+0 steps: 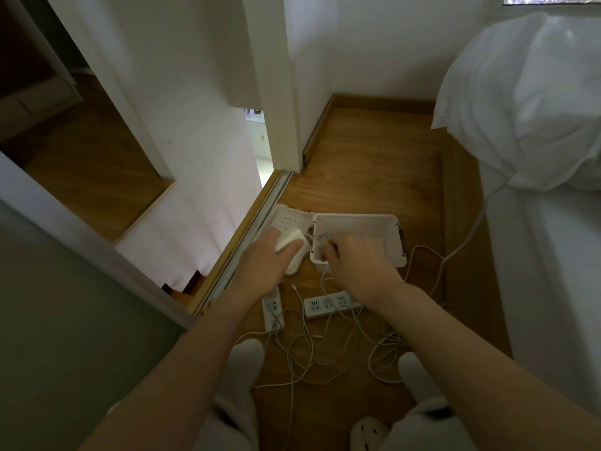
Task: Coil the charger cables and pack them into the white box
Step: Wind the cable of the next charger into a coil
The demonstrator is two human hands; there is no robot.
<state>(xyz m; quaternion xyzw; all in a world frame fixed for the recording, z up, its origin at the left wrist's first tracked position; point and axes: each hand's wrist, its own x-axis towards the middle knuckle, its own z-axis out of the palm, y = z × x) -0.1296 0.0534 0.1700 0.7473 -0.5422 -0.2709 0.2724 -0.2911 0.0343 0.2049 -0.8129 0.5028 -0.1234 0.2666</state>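
Note:
The white box [374,222] stands open on the wooden floor, its perforated lid [289,219] lying flat to its left. My left hand [263,265] grips a white charger brick [291,239] over the lid. My right hand [361,265] is at the box's front left corner, fingers pinched on a thin white cable [313,239] that runs from the brick. A small coil [326,237] shows just inside the box. Loose white cables [325,349] lie tangled on the floor near my knees.
Two white power strips [328,304] [272,312] lie on the floor in front of the box. A bed with white bedding [533,102] fills the right side, with a thicker white cord [471,232] running down from it. A sliding door track [247,236] and walls bound the left.

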